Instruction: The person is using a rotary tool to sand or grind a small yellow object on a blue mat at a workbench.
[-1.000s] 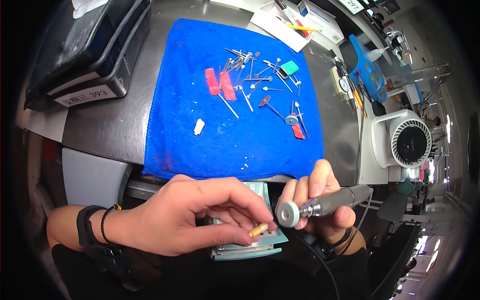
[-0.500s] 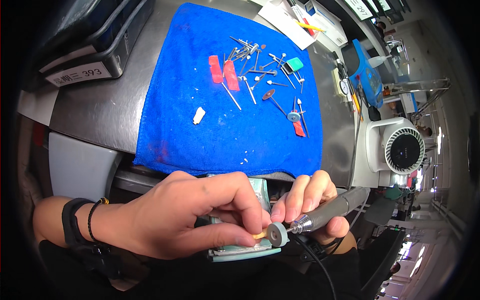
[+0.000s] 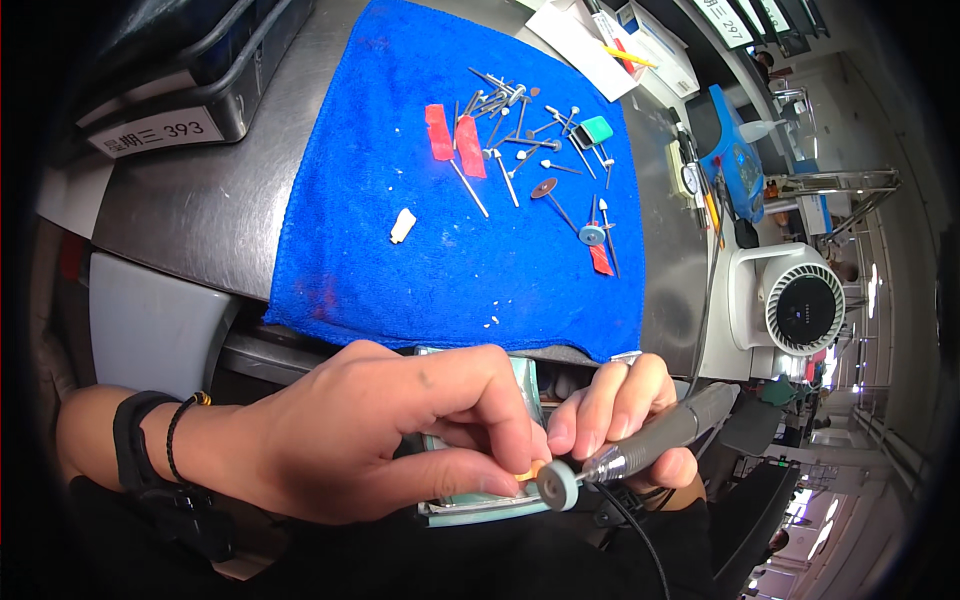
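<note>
In my right hand (image 3: 622, 405) is a dark grey rotary handpiece (image 3: 660, 437), its metal collar pointing left. A pale blue-green grinding wheel (image 3: 557, 486) is fitted on its tip. My left hand (image 3: 415, 430) pinches a small yellowish piece (image 3: 533, 469) between thumb and forefinger, right beside the wheel. Whether wheel and piece touch, I cannot tell; most of the piece is hidden by my fingers. Below both hands lies a pale green, glassy-looking tray or pouch (image 3: 480, 510), partly covered by them. A thin black cord (image 3: 640, 535) runs down past my right hand.
A blue towel (image 3: 350, 230) covers the steel bench (image 3: 190, 215), bearing several rotary burs (image 3: 500, 95), red tape strips (image 3: 470, 147) and a small whitish piece (image 3: 402, 226). A black bin (image 3: 240, 110) stands far left. To the right are a white fan (image 3: 800, 305) and a blue device (image 3: 735, 155).
The handpiece and wheel have shifted slightly downward, and the wheel's face is turned a little differently. My left hand keeps its pinch. The whole view has shifted slightly.
</note>
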A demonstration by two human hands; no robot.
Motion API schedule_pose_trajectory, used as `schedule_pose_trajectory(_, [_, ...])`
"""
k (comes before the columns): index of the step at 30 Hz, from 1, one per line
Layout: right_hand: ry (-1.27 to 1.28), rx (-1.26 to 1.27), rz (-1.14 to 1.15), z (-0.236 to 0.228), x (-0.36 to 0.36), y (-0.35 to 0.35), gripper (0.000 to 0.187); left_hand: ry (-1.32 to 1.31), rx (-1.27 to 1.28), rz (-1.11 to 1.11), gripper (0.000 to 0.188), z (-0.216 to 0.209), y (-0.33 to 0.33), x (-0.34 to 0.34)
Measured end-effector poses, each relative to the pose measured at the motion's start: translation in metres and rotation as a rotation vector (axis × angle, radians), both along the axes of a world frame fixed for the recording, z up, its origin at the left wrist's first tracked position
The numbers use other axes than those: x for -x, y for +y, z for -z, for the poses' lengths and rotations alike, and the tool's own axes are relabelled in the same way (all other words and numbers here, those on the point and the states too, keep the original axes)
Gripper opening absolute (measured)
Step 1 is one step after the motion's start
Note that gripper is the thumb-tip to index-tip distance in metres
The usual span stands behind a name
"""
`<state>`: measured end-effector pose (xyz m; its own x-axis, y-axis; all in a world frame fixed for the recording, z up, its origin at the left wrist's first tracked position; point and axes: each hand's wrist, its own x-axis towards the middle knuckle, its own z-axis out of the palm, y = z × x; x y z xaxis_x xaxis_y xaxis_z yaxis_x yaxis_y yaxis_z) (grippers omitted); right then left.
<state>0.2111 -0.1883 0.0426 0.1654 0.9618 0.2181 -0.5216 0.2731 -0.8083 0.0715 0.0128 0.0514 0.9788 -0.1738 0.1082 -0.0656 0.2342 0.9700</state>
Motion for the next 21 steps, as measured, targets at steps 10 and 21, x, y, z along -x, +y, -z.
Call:
schedule_pose_trajectory(10, [0.057,-0.014,0.046,0.0025,0.0034,0.0032,0.035,-0.001,-0.006,-0.008,0.017,0.0016,-0.0006,0.0007])
schedule_pose_trajectory(21, [0.062,-0.018,0.061,0.0008,0.0035,0.0028,0.034,-0.007,-0.018,0.000,0.017,0.0005,0.0000,-0.0006])
